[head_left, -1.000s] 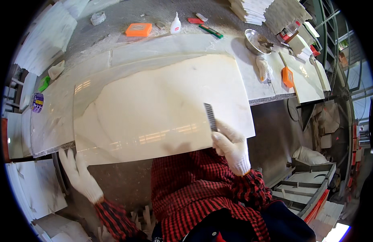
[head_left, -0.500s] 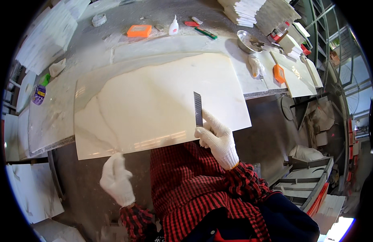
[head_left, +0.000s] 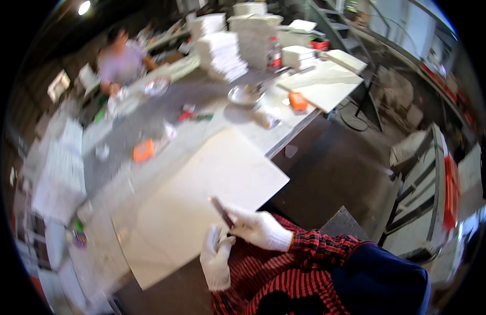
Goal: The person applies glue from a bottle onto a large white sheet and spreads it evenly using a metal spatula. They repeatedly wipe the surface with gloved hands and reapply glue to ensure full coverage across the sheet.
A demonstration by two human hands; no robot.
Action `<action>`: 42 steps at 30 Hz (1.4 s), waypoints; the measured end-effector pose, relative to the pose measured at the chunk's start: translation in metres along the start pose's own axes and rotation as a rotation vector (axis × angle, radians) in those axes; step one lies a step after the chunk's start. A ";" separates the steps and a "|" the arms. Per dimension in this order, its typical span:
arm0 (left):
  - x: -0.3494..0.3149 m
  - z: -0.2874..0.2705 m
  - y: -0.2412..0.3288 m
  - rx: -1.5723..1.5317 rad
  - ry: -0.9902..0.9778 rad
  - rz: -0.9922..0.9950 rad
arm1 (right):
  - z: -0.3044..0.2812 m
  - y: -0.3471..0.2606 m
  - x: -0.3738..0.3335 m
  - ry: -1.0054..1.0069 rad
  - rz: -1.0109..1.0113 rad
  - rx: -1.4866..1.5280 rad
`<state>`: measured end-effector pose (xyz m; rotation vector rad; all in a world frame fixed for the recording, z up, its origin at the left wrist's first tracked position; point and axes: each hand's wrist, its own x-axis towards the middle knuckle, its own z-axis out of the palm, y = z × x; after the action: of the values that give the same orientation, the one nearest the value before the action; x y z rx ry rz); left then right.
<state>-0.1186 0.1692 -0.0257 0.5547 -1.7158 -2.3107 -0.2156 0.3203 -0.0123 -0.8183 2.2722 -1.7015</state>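
Note:
My right hand (head_left: 265, 231), in a white knitted glove, pinches a dark, narrow snap-off blade (head_left: 222, 212) that points up and to the left. Close beside the blade's lower end is my left hand (head_left: 215, 261), gloved the same way, with its fingers apart and nothing seen in them. Both hands are over the near edge of a large, glossy cream slab (head_left: 193, 184) with faint veining, which lies flat on the worktable. Motion blurs the picture, so whether the left fingertips touch the blade cannot be made out.
On the worktable (head_left: 114, 149) are an orange box (head_left: 143, 150), a metal bowl (head_left: 246, 96), another orange item (head_left: 297, 101) and stacked white tiles (head_left: 222, 55). Across the table is another person (head_left: 119, 65). A metal rack (head_left: 411, 194) stands at the right.
My view has swung up and to the right, bringing the other person into sight. My left hand has come up close to the right one; the blade now tilts further left.

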 end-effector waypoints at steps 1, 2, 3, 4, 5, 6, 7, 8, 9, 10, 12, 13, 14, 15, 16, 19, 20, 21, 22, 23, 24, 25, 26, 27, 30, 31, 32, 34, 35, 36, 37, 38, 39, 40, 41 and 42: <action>-0.002 -0.009 0.003 -0.019 0.025 0.001 | 0.007 0.002 0.003 -0.050 -0.005 0.019; -0.004 -0.009 0.008 0.029 0.026 0.062 | 0.009 0.000 0.003 -0.052 -0.040 0.022; -0.004 -0.003 0.005 -0.063 -0.021 0.032 | 0.002 0.000 -0.001 -0.056 -0.063 0.004; -0.001 -0.001 -0.001 -0.154 -0.061 0.002 | -0.003 0.001 -0.003 -0.060 -0.049 -0.007; 0.002 -0.001 -0.007 -0.244 -0.094 -0.025 | -0.008 0.000 -0.002 -0.073 -0.038 -0.009; 0.004 0.001 -0.005 -0.221 -0.177 -0.025 | -0.009 0.000 -0.003 -0.098 -0.018 -0.005; 0.007 0.002 -0.002 -0.198 -0.256 -0.017 | -0.009 0.000 -0.004 -0.127 0.000 0.001; 0.002 0.007 -0.002 -0.129 -0.227 -0.054 | -0.007 0.001 -0.004 -0.097 -0.044 -0.027; -0.001 0.018 0.007 -0.059 -0.205 -0.094 | -0.005 0.002 -0.002 -0.097 -0.084 -0.063; 0.004 0.020 0.002 -0.049 -0.116 -0.105 | -0.003 0.003 0.000 -0.095 -0.125 -0.099; 0.010 0.016 -0.001 -0.040 -0.087 -0.120 | -0.006 -0.002 0.005 -0.095 -0.161 -0.182; 0.015 0.015 0.001 -0.033 -0.075 -0.128 | -0.008 -0.005 0.009 -0.068 -0.202 -0.207; 0.018 0.017 0.003 -0.014 -0.051 -0.125 | -0.011 -0.006 0.013 -0.038 -0.243 -0.234; 0.022 0.015 0.000 0.006 -0.044 -0.114 | -0.012 -0.005 0.017 -0.019 -0.281 -0.260; 0.026 0.011 -0.005 0.026 -0.039 -0.103 | -0.014 -0.001 0.022 -0.021 -0.307 -0.261; 0.038 0.030 0.000 -0.065 0.076 -0.078 | -0.038 0.021 0.038 -0.011 -0.356 -0.286; 0.042 0.038 0.005 -0.120 0.135 -0.071 | -0.056 0.026 0.043 -0.117 -0.198 -0.326; 0.045 0.036 0.008 -0.139 0.156 -0.069 | -0.076 0.027 0.055 -0.231 -0.051 -0.353; 0.051 0.038 0.010 -0.171 0.160 -0.077 | -0.099 0.036 0.067 -0.141 -0.084 -0.482; 0.056 0.037 0.010 -0.200 0.170 -0.084 | -0.121 0.045 0.082 -0.055 -0.121 -0.606; 0.058 0.032 0.013 -0.137 0.182 -0.084 | -0.138 0.051 0.101 -0.039 0.035 -0.404; 0.058 0.029 0.013 -0.074 0.145 -0.104 | -0.159 0.056 0.116 -0.015 0.204 -0.219; 0.059 0.029 0.013 -0.014 0.090 -0.128 | -0.179 0.079 0.129 0.160 0.179 -0.261; 0.062 0.030 0.013 0.047 0.036 -0.147 | -0.196 0.104 0.141 0.335 0.148 -0.302; 0.068 0.036 0.006 0.037 -0.102 -0.157 | -0.240 0.129 0.172 0.438 0.395 -0.300; 0.070 0.038 0.002 0.053 -0.122 -0.143 | -0.250 0.136 0.181 0.451 0.449 -0.358; 0.071 0.040 -0.002 0.070 -0.139 -0.129 | -0.256 0.144 0.193 0.502 0.343 -0.444; 0.080 0.044 -0.001 0.158 -0.204 -0.057 | -0.268 0.159 0.223 0.612 0.123 -0.664; 0.083 0.049 0.002 0.115 -0.153 -0.123 | -0.276 0.164 0.239 0.596 0.104 -0.747; 0.082 0.055 0.009 0.076 -0.092 -0.186 | -0.276 0.164 0.258 0.566 0.087 -0.896; 0.083 0.059 0.015 0.035 -0.032 -0.245 | -0.281 0.169 0.275 0.545 0.012 -0.995; 0.085 0.060 0.017 0.021 -0.018 -0.260 | -0.284 0.174 0.291 0.523 -0.065 -1.092; 0.089 0.060 0.020 0.004 -0.006 -0.274 | -0.287 0.178 0.305 0.501 -0.145 -1.190; 0.091 0.061 0.022 -0.016 0.002 -0.284 | -0.290 0.182 0.317 0.466 -0.074 -1.226; 0.093 0.061 0.022 -0.011 -0.007 -0.275 | -0.298 0.189 0.328 0.378 -0.044 -1.212; 0.095 0.062 0.022 -0.008 -0.023 -0.265 | -0.316 0.205 0.335 0.294 -0.011 -1.203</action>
<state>-0.2315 0.1803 -0.0058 0.8013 -1.7341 -2.5075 -0.7032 0.4429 -0.0426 -0.7248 3.4337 -0.2639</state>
